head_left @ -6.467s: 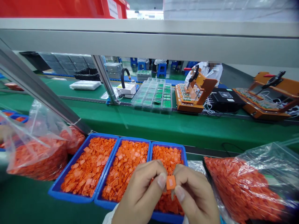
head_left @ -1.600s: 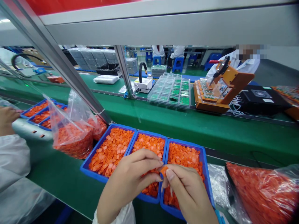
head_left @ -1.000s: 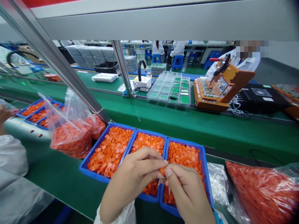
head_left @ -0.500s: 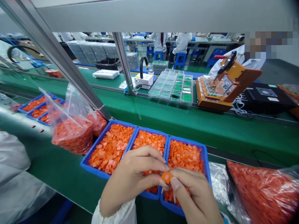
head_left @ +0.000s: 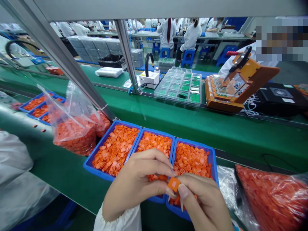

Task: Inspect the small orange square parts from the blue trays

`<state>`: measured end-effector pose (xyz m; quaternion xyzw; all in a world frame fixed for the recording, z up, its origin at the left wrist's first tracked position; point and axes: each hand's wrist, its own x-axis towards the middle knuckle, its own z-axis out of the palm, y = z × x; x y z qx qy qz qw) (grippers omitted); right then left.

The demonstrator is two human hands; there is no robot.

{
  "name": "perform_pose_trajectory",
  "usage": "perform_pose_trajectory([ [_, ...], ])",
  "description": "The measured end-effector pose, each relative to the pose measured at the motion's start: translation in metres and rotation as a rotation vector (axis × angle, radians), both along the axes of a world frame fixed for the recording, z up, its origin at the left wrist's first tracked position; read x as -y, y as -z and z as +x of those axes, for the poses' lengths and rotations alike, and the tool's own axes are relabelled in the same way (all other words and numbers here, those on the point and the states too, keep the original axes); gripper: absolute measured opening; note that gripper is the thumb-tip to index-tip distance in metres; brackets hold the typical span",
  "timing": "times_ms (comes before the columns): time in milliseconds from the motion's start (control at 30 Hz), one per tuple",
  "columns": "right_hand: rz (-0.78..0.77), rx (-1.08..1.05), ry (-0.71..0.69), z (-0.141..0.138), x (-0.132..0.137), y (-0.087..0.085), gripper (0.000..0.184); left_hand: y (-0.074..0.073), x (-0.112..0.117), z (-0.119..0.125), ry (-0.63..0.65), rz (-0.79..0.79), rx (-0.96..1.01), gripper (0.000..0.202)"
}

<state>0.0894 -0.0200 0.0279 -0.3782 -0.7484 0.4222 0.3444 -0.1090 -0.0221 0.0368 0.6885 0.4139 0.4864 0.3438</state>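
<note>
A small square orange plastic piece [head_left: 173,184] with a pale centre is pinched between both hands. My left hand [head_left: 141,179] has its thumb and fingertips closed on the piece's left side. From the right, my right hand [head_left: 204,199] grips it between thumb and forefinger. Both hands are above the blue trays, partly hiding the middle tray [head_left: 156,132] and the right tray [head_left: 215,166]. The left tray [head_left: 96,173] shows more fully. All three trays hold many loose orange pieces.
A clear bag of orange pieces [head_left: 74,134] stands left of the trays; another full bag [head_left: 271,195] lies at right. A metal post [head_left: 79,70] slants down behind. Beyond are clear divided trays [head_left: 180,85] and an orange lever fixture [head_left: 226,96]. A white sleeve [head_left: 14,154] is at left.
The camera view has shifted slightly, showing more of the room behind. Both hands keep their pinch on the orange piece, with hardly any movement.
</note>
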Motion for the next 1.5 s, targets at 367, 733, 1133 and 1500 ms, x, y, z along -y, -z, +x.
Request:
perform_pose_trajectory([
  [367,0.006,-0.004,0.000,-0.005,-0.001,-0.001,0.032,-0.004,0.002,-0.003,-0.020,-0.014,-0.017,0.016],
  [733,0.017,0.020,0.053,0.000,-0.002,0.000,0.024,0.000,0.003,-0.016,-0.098,-0.005,-0.107,0.016],
  [1133,0.044,0.065,0.110,0.007,-0.001,0.002,0.022,0.003,0.008,-0.024,-0.154,0.098,-0.006,0.022],
  [1500,0.020,-0.018,0.004,-0.012,0.002,0.008,0.023,-0.005,0.004,-0.005,0.104,0.128,0.108,0.023],
])
